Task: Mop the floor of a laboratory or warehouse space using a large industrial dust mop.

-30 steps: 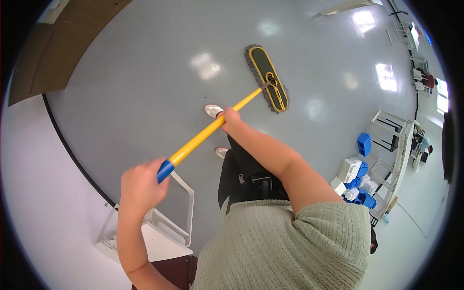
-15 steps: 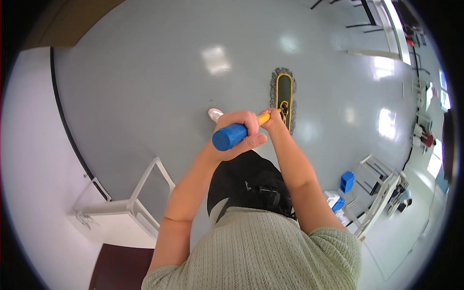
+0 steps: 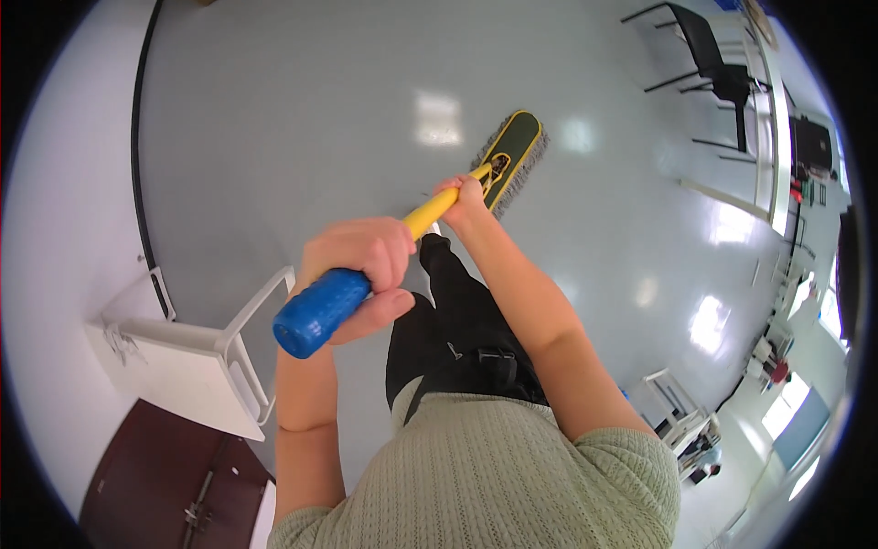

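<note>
Both my hands are wrapped round the pole of a flat dust mop. My left hand [image 3: 361, 261] grips its top end, where a blue handgrip [image 3: 320, 313] sticks out toward me. Lower down, my right hand [image 3: 464, 197] is closed on the yellow pole [image 3: 430, 215], close above the mop head. The long mop head [image 3: 519, 137] has a dark green top with yellow edging and a grey fringe. It lies on the grey floor [image 3: 302, 119] ahead of me, slanting up to the right. One of my feet shows partly beneath the pole.
At my left stand a white table [image 3: 183, 361] and a white chair frame [image 3: 245, 320] by the wall, with a dark red double-door cabinet [image 3: 169, 476] behind. A black chair [image 3: 709, 55] and a white table [image 3: 779, 137] are far right. Another white chair [image 3: 672, 403] stands lower right.
The blue grip and my left hand have swung left and nearer to me. The mop head has turned from nearly upright to slanted and shifted slightly left. The surrounding view has shifted too.
</note>
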Motion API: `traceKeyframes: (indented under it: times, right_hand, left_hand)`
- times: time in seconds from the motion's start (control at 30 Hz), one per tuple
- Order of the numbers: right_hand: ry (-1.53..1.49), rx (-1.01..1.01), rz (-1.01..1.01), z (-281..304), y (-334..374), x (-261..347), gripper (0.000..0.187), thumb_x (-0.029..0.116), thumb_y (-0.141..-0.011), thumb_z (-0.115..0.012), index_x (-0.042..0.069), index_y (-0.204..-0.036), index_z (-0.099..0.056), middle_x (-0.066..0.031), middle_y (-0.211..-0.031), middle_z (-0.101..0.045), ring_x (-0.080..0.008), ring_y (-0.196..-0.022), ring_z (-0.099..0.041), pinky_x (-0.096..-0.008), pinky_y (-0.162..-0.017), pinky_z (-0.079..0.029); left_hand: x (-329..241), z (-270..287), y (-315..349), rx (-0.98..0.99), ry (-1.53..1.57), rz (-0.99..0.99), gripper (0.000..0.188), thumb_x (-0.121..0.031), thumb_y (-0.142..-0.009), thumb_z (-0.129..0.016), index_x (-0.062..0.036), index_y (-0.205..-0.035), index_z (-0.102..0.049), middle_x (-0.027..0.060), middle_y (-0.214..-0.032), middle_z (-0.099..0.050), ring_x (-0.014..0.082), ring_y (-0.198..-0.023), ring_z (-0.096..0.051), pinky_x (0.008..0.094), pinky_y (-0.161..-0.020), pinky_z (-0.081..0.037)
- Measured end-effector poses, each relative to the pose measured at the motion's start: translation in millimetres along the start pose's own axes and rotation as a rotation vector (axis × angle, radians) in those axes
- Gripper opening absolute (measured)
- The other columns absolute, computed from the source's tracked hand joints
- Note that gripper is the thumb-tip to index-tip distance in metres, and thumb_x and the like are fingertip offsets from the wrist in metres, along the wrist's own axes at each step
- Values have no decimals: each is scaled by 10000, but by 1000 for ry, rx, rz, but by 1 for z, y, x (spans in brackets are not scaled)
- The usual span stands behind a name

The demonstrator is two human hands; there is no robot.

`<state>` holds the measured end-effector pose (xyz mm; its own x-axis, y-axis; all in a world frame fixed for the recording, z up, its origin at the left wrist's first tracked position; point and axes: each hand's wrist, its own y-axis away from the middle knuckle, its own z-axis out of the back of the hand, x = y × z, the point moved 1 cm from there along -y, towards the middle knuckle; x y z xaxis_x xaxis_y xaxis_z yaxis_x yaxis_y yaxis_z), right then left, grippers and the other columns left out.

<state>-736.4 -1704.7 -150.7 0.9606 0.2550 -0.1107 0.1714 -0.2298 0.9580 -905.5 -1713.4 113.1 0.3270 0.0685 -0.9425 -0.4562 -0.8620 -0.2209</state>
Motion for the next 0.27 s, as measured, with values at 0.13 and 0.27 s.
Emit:
traceKeyframes:
  times: [0.13, 0.27]
  right_hand:
    - [222, -37, -21, -34, -22, -61, 219, 131, -891, -384, 128, -679, -328, 22, -523, -335, -109, -433, -367, -249, -417, -363]
    - [462, -21, -34, -39, -52, -117, 206, 133, -896, -381, 124, -696, -330, 19, -518, -333, -112, -431, -376, -263, -405, -384]
  left_hand:
    - [-17, 38, 49, -197, -101, -68, 216, 8, -633, -620, -97, -632, -432, 5, -589, -487, 173, -534, -445, 384, -707, -418]
    - [-31, 71, 111, -390, -169, -101, 204, 11, -645, -612, -100, -650, -441, 6, -618, -502, 172, -571, -462, 396, -776, -418]
